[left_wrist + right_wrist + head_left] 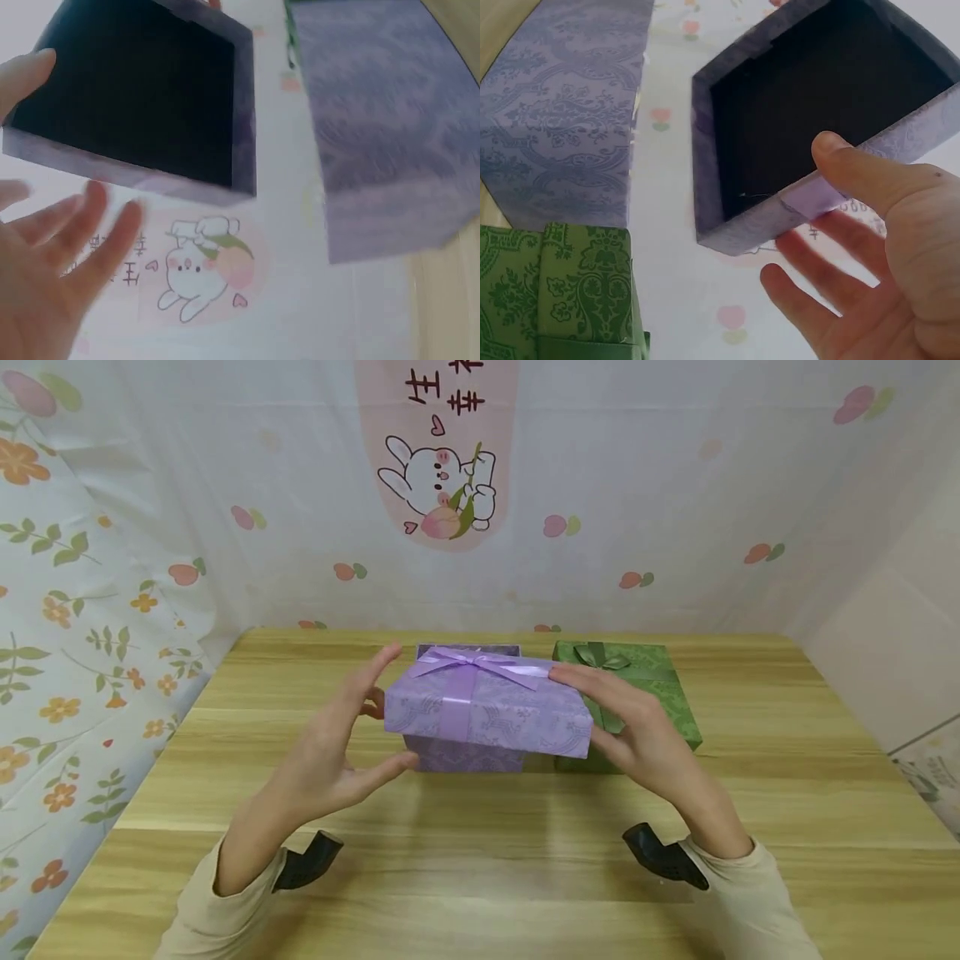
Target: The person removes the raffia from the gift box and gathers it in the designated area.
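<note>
A purple patterned box lid [495, 710] with a ribbon bow [470, 660] is held tilted above its purple box base [465, 755]. My right hand [637, 727] pinches the lid's right end. In the right wrist view, that thumb [847, 161] lies over the lid's rim and the fingers are on the outer side. My left hand [322, 756] is spread around the lid's left end, thumb and fingers wide apart. The left wrist view shows the lid's dark inside [135, 97], with the blurred left fingers [112, 244] beside its edge.
A green patterned box [660, 681] with a green bow stands on the wooden table [480, 877], right of the purple base and partly behind my right hand. A printed cloth [615, 460] with a rabbit drawing hangs behind the table. Another flowered cloth [82, 635] hangs at the left.
</note>
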Motion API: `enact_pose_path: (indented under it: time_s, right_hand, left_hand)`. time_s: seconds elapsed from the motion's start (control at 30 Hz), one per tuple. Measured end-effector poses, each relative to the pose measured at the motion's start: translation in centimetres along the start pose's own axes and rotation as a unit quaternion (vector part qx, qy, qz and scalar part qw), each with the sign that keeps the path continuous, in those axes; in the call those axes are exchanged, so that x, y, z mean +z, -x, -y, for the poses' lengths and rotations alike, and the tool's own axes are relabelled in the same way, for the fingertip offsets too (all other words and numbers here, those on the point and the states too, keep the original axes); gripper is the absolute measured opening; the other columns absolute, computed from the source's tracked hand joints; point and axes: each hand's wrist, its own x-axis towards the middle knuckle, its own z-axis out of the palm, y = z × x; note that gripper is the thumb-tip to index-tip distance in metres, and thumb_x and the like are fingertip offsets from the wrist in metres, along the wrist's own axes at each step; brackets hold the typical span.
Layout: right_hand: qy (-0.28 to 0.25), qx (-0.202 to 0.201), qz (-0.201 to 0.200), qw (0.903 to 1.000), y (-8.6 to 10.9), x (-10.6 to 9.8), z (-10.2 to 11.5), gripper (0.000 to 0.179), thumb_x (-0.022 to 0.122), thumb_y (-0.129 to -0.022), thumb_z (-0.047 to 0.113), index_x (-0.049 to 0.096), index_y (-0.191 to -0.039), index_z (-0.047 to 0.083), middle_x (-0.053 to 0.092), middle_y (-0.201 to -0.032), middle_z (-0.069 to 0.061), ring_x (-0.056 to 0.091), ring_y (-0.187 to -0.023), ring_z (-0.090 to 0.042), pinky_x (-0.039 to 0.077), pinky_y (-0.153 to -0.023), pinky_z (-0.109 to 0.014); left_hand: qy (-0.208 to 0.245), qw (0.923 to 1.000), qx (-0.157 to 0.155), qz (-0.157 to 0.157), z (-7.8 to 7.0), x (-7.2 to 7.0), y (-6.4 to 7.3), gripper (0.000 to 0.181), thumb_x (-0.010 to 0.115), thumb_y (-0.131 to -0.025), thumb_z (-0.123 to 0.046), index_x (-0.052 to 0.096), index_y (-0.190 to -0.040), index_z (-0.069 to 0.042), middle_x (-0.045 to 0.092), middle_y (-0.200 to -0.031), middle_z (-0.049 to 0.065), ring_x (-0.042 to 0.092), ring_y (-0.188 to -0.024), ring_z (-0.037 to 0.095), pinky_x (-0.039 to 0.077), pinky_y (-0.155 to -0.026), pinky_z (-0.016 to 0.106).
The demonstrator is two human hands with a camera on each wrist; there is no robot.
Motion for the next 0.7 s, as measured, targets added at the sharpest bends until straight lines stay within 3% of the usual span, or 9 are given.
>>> enact_pose_path:
  time_s: [0.07, 0.13, 0.33, 0.57, 0.7]
  right_hand:
    - [-0.011, 0.032, 0.002, 0.9994, 0.0, -0.1, -0.2, 0.060, 0.072, -0.071, -0.014, 0.058, -0.126, 0.005, 0.057, -0.126, -0.006, 0.054, -0.113, -0.021, 0.041, -0.091, -0.022]
    - [-0.035, 0.063, 0.005, 0.9974, 0.1, -0.2, -0.3, 0.053, 0.072, -0.074, -0.011, 0.060, -0.123, 0.006, 0.061, -0.121, -0.004, 0.057, -0.108, -0.020, 0.044, -0.085, -0.022]
    - [-0.137, 0.109, 0.011, 0.9845, 0.3, -0.4, -0.7, 0.040, 0.066, -0.079, -0.012, 0.061, -0.117, 0.000, 0.062, -0.116, -0.010, 0.059, -0.103, -0.021, 0.047, -0.087, -0.027]
    - [-0.211, 0.126, 0.013, 0.9694, 0.4, -1.1, -0.4, 0.041, 0.059, -0.086, -0.010, 0.055, -0.126, -0.002, 0.064, -0.113, -0.009, 0.062, -0.099, -0.018, 0.050, -0.082, -0.026]
    - [-0.241, 0.135, 0.041, 0.9602, 0.6, -1.3, -0.2, 0.042, 0.054, -0.090, -0.008, 0.050, -0.132, -0.001, 0.062, -0.117, -0.009, 0.063, -0.098, -0.021, 0.050, -0.082, -0.028]
  left_hand:
    - [-0.047, 0.9980, 0.037, -0.022, 0.3, 0.1, -0.2, 0.080, 0.062, -0.089, -0.032, 0.019, -0.143, 0.008, 0.038, -0.141, 0.019, 0.050, -0.089, 0.020, 0.044, -0.081, 0.030]
    - [-0.078, 0.9942, 0.063, -0.037, 0.7, 0.2, -0.2, 0.076, 0.060, -0.090, -0.030, 0.018, -0.143, 0.005, 0.039, -0.139, 0.021, 0.050, -0.094, 0.026, 0.041, -0.086, 0.034]
    - [-0.127, 0.9864, 0.100, -0.029, 1.5, 0.4, -0.1, 0.063, 0.058, -0.093, -0.028, 0.025, -0.146, -0.019, 0.035, -0.138, 0.029, 0.041, -0.120, 0.040, 0.034, -0.097, 0.047]
    - [-0.144, 0.9848, 0.097, -0.009, 1.6, 0.3, -0.2, 0.061, 0.057, -0.093, -0.026, 0.028, -0.147, -0.024, 0.028, -0.144, 0.027, 0.043, -0.120, 0.038, 0.038, -0.091, 0.049]
    - [-0.115, 0.9909, 0.067, 0.020, 1.4, 0.3, 0.2, 0.061, 0.058, -0.093, -0.029, 0.030, -0.146, -0.020, 0.026, -0.147, 0.024, 0.048, -0.117, 0.032, 0.043, -0.089, 0.044]
